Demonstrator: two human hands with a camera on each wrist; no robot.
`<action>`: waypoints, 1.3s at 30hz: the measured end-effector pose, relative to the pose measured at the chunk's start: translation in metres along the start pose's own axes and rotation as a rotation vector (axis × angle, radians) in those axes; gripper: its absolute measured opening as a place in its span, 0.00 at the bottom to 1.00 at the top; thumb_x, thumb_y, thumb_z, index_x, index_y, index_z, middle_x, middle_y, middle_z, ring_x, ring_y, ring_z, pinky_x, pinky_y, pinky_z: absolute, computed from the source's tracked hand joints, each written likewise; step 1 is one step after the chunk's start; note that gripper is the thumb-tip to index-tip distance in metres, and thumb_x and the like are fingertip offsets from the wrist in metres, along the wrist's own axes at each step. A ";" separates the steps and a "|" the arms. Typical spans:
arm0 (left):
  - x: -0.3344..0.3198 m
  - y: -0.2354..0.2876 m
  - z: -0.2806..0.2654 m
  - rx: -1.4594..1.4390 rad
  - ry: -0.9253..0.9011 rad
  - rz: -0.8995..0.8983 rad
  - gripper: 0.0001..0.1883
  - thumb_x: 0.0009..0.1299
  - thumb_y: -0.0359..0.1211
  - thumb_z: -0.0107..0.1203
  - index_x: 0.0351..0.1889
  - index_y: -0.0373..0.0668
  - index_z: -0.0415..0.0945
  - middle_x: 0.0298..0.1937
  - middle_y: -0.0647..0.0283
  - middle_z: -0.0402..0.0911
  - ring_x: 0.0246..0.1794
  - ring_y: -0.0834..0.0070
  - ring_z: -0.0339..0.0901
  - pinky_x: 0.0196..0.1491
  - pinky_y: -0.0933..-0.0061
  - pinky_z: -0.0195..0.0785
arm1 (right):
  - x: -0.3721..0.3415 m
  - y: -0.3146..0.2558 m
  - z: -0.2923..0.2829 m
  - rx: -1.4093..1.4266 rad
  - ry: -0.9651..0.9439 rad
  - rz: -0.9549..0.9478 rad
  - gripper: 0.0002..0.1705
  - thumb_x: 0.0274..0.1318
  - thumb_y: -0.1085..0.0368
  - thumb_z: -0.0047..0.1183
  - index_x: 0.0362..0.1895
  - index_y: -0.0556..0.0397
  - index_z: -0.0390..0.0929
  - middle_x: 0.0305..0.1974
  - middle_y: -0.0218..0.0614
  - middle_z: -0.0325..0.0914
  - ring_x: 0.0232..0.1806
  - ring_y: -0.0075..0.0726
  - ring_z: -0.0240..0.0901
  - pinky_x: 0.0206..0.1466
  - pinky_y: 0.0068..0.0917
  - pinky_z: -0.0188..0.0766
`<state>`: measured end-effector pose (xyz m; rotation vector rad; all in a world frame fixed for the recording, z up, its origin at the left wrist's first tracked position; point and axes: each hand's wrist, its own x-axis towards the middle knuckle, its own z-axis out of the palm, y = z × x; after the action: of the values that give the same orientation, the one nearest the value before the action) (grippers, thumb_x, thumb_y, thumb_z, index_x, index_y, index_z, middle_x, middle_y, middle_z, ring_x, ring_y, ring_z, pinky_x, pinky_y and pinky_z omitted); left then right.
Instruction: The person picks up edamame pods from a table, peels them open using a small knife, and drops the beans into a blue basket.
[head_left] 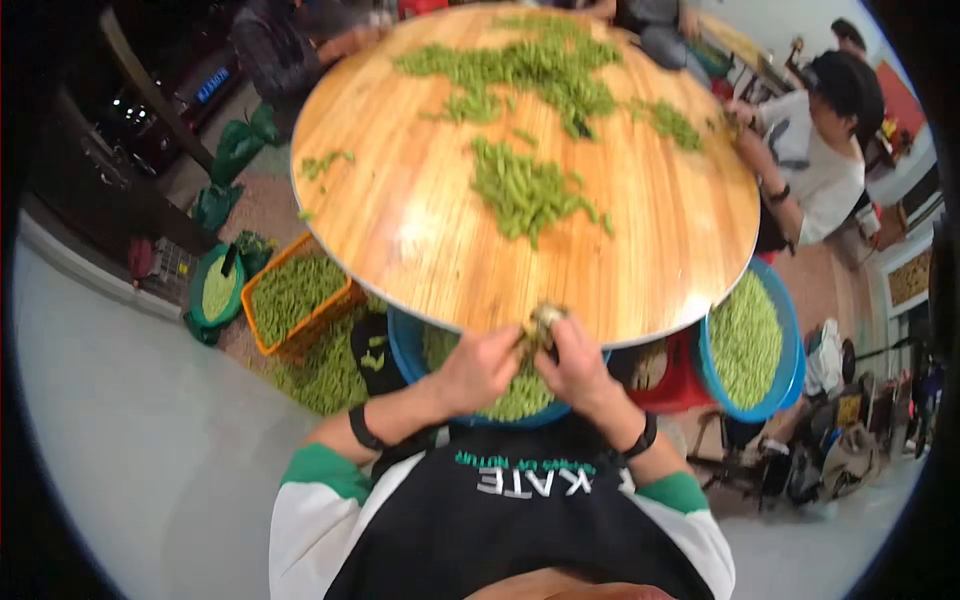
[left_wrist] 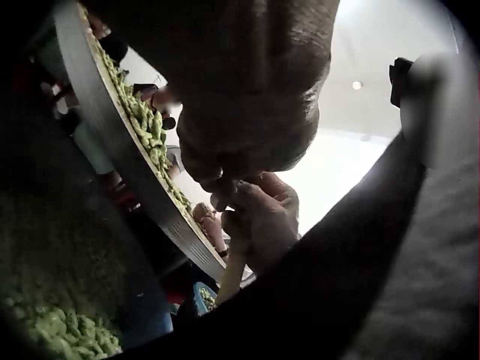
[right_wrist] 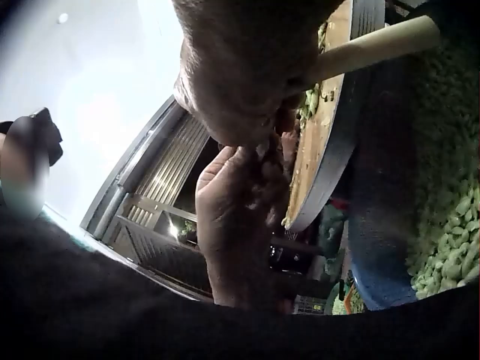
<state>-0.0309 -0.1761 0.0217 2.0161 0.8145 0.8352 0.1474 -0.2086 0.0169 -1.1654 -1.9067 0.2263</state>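
Note:
Both hands meet over the near edge of the round wooden table (head_left: 420, 270). My left hand (head_left: 480, 368) pinches a small brownish-green piece (head_left: 546, 316) at its fingertips; I cannot tell its kind. Close against it, my right hand (head_left: 580, 372) has its fingers curled round a pale, round stick-like handle (right_wrist: 379, 51), which sticks out from the palm side in the right wrist view. Fingers hide the handle's other end. Directly beneath the hands stands a blue tub (head_left: 405, 345) with green beans (head_left: 520, 398) in it. A pile of green pods (head_left: 525, 190) lies on the table ahead.
More pods (head_left: 530, 65) spread across the table's far side. To the right stands another blue tub (head_left: 787, 300) of green beans beside a red stool (head_left: 672, 385). An orange crate (head_left: 300, 335) of pods is at left. A person (head_left: 820, 160) sits at the table's right.

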 end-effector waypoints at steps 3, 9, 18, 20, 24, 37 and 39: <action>-0.001 0.013 -0.002 0.026 -0.020 -0.030 0.07 0.65 0.29 0.52 0.31 0.36 0.68 0.26 0.43 0.72 0.28 0.42 0.72 0.28 0.52 0.63 | -0.007 0.008 0.007 0.030 0.059 0.030 0.21 0.41 0.77 0.55 0.45 0.60 0.71 0.30 0.49 0.68 0.29 0.56 0.70 0.29 0.40 0.68; -0.005 0.004 -0.003 -0.045 -0.095 -0.184 0.08 0.61 0.30 0.53 0.33 0.34 0.68 0.28 0.42 0.73 0.30 0.43 0.73 0.30 0.56 0.65 | -0.014 0.006 0.008 0.014 0.018 -0.001 0.18 0.40 0.76 0.57 0.40 0.59 0.72 0.26 0.46 0.66 0.26 0.52 0.69 0.26 0.38 0.67; -0.015 -0.010 0.027 -0.266 0.145 -0.235 0.11 0.56 0.23 0.49 0.39 0.34 0.68 0.28 0.47 0.73 0.28 0.55 0.74 0.31 0.64 0.65 | -0.018 -0.006 0.015 0.013 -0.008 -0.147 0.15 0.36 0.76 0.59 0.32 0.59 0.68 0.24 0.46 0.63 0.23 0.51 0.67 0.22 0.38 0.64; -0.016 -0.008 0.025 -0.197 0.114 -0.216 0.11 0.56 0.22 0.48 0.39 0.35 0.67 0.27 0.48 0.72 0.26 0.58 0.73 0.30 0.64 0.64 | -0.019 -0.006 0.015 0.048 -0.028 -0.152 0.15 0.36 0.75 0.59 0.31 0.59 0.68 0.24 0.46 0.62 0.23 0.50 0.66 0.22 0.37 0.63; -0.018 -0.017 0.030 -0.266 0.093 -0.251 0.10 0.57 0.21 0.47 0.37 0.35 0.67 0.29 0.47 0.72 0.29 0.55 0.72 0.32 0.64 0.64 | -0.020 -0.007 0.017 0.009 -0.077 -0.180 0.16 0.36 0.75 0.60 0.31 0.58 0.67 0.24 0.45 0.61 0.22 0.50 0.64 0.22 0.37 0.62; -0.030 0.000 0.001 -0.347 0.008 -0.159 0.17 0.58 0.25 0.57 0.47 0.34 0.71 0.38 0.49 0.77 0.40 0.56 0.77 0.42 0.67 0.71 | -0.020 -0.009 0.006 0.171 -0.016 0.290 0.12 0.42 0.75 0.54 0.35 0.57 0.72 0.25 0.46 0.67 0.26 0.53 0.69 0.28 0.37 0.66; -0.036 -0.002 -0.001 -0.261 0.051 -0.093 0.14 0.58 0.23 0.56 0.44 0.34 0.73 0.36 0.52 0.76 0.38 0.58 0.77 0.40 0.69 0.71 | -0.020 -0.010 0.017 0.197 -0.043 0.271 0.13 0.41 0.76 0.54 0.36 0.57 0.72 0.25 0.46 0.67 0.26 0.52 0.69 0.28 0.37 0.67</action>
<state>-0.0527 -0.2021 0.0105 1.7221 0.7785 0.8936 0.1326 -0.2249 0.0007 -1.2887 -1.7144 0.5775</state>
